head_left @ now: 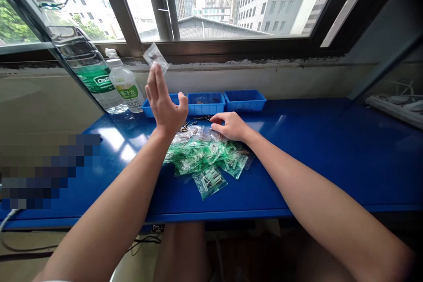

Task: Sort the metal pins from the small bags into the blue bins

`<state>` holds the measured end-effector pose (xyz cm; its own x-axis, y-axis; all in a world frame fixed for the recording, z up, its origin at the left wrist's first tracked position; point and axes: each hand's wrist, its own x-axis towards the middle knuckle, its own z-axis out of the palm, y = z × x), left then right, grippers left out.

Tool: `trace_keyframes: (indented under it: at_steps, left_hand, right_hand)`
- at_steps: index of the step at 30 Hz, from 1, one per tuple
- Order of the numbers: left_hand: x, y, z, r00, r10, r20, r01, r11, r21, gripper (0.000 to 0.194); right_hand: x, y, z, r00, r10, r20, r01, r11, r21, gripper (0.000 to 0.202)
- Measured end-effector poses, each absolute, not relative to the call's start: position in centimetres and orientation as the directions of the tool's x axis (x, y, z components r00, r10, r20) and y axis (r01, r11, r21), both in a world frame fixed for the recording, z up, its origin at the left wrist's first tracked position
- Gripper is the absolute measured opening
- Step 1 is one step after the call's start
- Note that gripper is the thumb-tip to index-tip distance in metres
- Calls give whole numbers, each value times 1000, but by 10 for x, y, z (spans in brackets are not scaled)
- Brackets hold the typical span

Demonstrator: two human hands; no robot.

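Observation:
My left hand (167, 105) is raised over the blue table, its thumb standing apart. At its fingertips is a small clear plastic bag (156, 58), apparently pinched between the fingers, with something small and dark inside. My right hand (231, 125) is low over the table, thumb and index finger drawn together beside thin dark pieces (200, 118) that look like screws. What its fingertips hold is too small to make out. Below both hands lies a pile of green-tinted plastic bags (194, 154). One bag with pale plugs and screws (209, 181) lies at its front.
Blue bins (245, 100) stand in a row at the back; the middle bin (205, 103) contains small parts. A large water bottle (89, 66) and a smaller white bottle (125, 86) are at the back left. The window wall borders the table (324, 154); a power strip (396, 108) is at right.

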<state>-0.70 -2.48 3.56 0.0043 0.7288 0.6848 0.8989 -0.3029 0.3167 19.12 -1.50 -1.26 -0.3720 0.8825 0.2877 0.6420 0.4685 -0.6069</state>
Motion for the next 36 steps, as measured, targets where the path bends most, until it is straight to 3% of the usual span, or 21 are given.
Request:
trace_keyframes:
  at_steps: [7,15,23,31,36]
  left_hand:
    - [-12,-2,11,228,860,456,892,-373,257,55]
    - [-10,-3,11,308,838,451,855,-451,254,43]
    - [-9,-3,10,415,845,336,835,-501,229,38]
    - [-9,-2,8,436,834,339,823,-522,225,39]
    - [-9,-3,9,442,833,331,823,-524,220,38]
  right_hand:
    - [191,-15,-13,-374,874,310,632,485,-604,23]
    - [193,-17,-12,-389,868,309,611,494,-618,26]
    - [196,-19,-5,-626,751,211,540,612,-578,44]
    - [195,-22,-5,-632,739,234,512,624,-591,22]
    - [194,-22,-7,-597,761,254,485,595,-641,21]
